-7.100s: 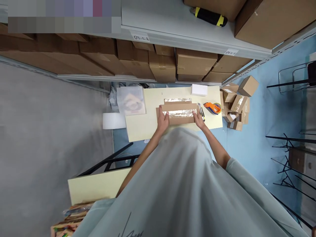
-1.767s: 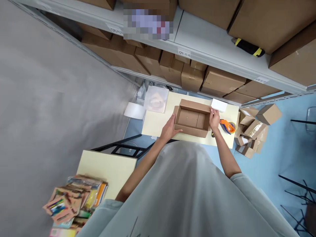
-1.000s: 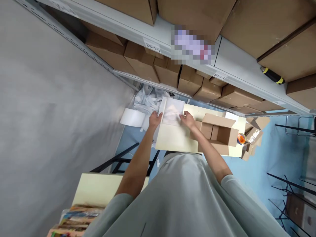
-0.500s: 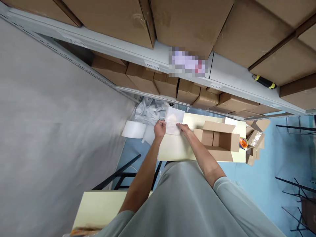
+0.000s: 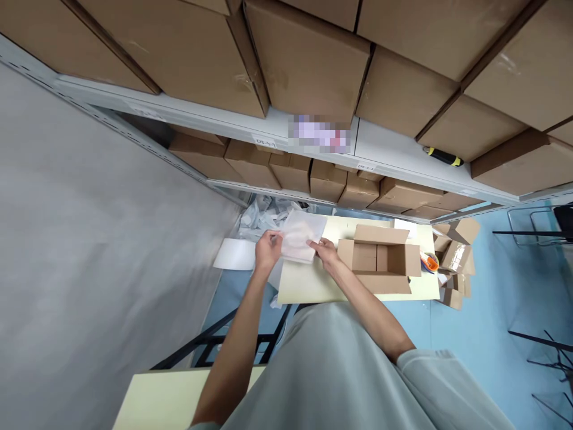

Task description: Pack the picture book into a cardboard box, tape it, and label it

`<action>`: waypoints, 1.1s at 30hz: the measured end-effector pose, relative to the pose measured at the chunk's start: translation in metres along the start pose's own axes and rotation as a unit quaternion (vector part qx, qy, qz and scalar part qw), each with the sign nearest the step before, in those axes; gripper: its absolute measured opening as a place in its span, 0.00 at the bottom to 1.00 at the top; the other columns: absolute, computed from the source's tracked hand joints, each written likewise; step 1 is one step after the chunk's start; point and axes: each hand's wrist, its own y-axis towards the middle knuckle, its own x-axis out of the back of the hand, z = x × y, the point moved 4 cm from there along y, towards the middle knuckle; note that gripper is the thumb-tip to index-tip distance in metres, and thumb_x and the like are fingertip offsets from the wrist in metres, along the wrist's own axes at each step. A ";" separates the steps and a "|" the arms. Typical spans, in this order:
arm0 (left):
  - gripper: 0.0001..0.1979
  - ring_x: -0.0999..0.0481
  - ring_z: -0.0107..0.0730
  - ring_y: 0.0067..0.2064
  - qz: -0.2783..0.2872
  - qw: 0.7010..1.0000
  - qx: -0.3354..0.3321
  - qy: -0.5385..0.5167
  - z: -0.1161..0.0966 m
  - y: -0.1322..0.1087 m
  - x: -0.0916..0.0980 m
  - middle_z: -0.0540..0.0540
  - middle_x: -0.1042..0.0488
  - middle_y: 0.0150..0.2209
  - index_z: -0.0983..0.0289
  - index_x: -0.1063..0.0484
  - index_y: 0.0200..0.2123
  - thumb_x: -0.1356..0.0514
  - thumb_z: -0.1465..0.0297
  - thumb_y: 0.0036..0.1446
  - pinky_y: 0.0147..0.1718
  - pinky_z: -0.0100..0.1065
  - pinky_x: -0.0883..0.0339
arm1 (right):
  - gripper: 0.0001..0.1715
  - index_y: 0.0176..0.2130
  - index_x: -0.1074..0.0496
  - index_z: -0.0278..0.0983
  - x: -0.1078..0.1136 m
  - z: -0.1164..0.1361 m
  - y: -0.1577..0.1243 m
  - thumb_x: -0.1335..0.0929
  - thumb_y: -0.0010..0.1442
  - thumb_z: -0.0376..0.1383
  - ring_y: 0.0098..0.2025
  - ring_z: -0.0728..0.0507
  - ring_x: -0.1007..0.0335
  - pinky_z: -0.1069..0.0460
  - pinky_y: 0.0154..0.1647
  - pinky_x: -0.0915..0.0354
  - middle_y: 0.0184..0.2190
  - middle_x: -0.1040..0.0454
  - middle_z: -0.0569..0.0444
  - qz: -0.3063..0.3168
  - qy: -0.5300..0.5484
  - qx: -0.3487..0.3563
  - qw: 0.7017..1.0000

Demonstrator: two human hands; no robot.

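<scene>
A white, half-see-through pouch or folded foam sheet (image 5: 299,239) lies between my hands, over the left end of the pale yellow table (image 5: 308,291). My left hand (image 5: 267,251) is closed in a pinch at its left edge. With the thumb on top, my right hand (image 5: 324,251) grips the right edge. Something pinkish shows faintly through the white layer; what it is I cannot make out. Just right of my right hand stands an open cardboard box (image 5: 381,282) with its flaps spread and its inside showing.
Shelves of cardboard boxes (image 5: 308,65) overhang the table's far side. A black and yellow tool (image 5: 443,156) rests on the shelf edge. Crumpled white wrapping (image 5: 264,216) and a white roll (image 5: 233,255) are at left, near the grey wall (image 5: 111,239). An orange-and-blue item (image 5: 430,263) sits beyond the box.
My left hand has moved left, drawing the white material's left edge outward so it spreads wider. My right hand keeps its grip. The whole view has shifted with my head.
</scene>
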 end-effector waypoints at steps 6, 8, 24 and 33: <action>0.16 0.13 0.47 0.56 0.052 0.987 -0.111 -0.108 -0.066 -0.110 -0.005 0.62 0.14 0.56 0.60 0.21 0.42 0.37 0.53 0.70 0.55 0.45 0.17 | 0.39 0.53 0.21 0.39 0.078 0.020 -0.092 0.14 0.50 0.55 0.53 0.34 0.14 0.43 0.58 0.21 0.50 0.11 0.46 0.020 0.072 0.072 0.995; 0.15 0.13 0.46 0.56 0.097 0.978 -0.136 -0.122 -0.092 -0.141 -0.026 0.61 0.13 0.54 0.59 0.20 0.39 0.36 0.55 0.70 0.55 0.45 0.16 | 0.40 0.52 0.20 0.38 0.115 0.026 -0.112 0.16 0.51 0.59 0.53 0.33 0.13 0.41 0.58 0.20 0.52 0.11 0.44 -0.040 0.070 0.087 0.993; 0.26 0.17 0.38 0.39 0.229 0.951 -0.058 -0.199 -0.184 -0.205 -0.148 0.58 0.18 0.38 0.62 0.17 0.36 0.30 0.43 0.62 0.41 0.39 0.18 | 0.40 0.52 0.18 0.38 0.292 0.049 -0.157 0.16 0.52 0.61 0.51 0.32 0.13 0.39 0.56 0.17 0.52 0.11 0.44 -0.088 0.059 0.139 0.985; 0.32 0.15 0.45 0.45 0.318 0.913 0.082 -0.244 -0.198 -0.237 -0.190 0.58 0.13 0.42 0.63 0.14 0.47 0.22 0.44 0.51 0.42 0.39 0.21 | 0.41 0.53 0.17 0.38 0.333 0.050 -0.155 0.17 0.52 0.62 0.52 0.33 0.13 0.42 0.53 0.18 0.53 0.11 0.44 -0.021 0.037 0.122 0.992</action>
